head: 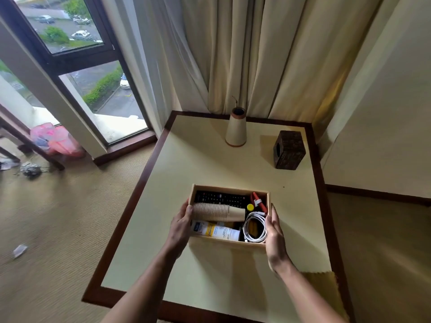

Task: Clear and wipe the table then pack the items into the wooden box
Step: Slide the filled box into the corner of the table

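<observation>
Midway along the table [210, 276], 2 hands clasp the packed wooden box [228, 244]: left hand [180, 226] curled around its left end, right hand [275, 234] around its right. Packing looks done; next, probably place it squarely, keeping it level.

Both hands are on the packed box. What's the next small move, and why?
Probably settle the wooden box on the table and release: left hand and right hand grip its ends, and remote, cups, cable are packed.

An upper-floor, hotel-style room. Cream curtains [245, 54] hang beside a tall window [77, 45] overlooking parked cars [80, 34], and woven carpet [58, 217] surrounds the corner worktop [205, 159] bearing a vase [236, 130].
</observation>
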Motion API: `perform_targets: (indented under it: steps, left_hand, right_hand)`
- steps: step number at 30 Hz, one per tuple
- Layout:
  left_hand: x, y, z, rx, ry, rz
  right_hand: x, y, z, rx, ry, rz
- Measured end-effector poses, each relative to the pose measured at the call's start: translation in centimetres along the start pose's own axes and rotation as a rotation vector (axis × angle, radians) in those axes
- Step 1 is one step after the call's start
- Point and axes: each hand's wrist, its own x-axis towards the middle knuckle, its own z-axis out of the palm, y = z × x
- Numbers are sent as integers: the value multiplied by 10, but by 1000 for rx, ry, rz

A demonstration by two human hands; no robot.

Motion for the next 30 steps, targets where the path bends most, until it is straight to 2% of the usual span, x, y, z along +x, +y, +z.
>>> perform_targets:
  steps: [5, 9, 19, 30]
  left_hand:
    - [-1, 7, -13, -40, 8, 33]
    - [30, 29, -36, -32, -5, 64]
    - [187, 83, -94, 9, -34, 105]
    - [347, 93, -110, 81, -41, 172]
  right_hand:
    - [9, -14, 9, 3, -37, -37]
    - [31, -39, 38, 24, -83, -70]
    - [150, -90, 148, 5, -84, -120]
    - [280, -88, 221, -13, 12, -189]
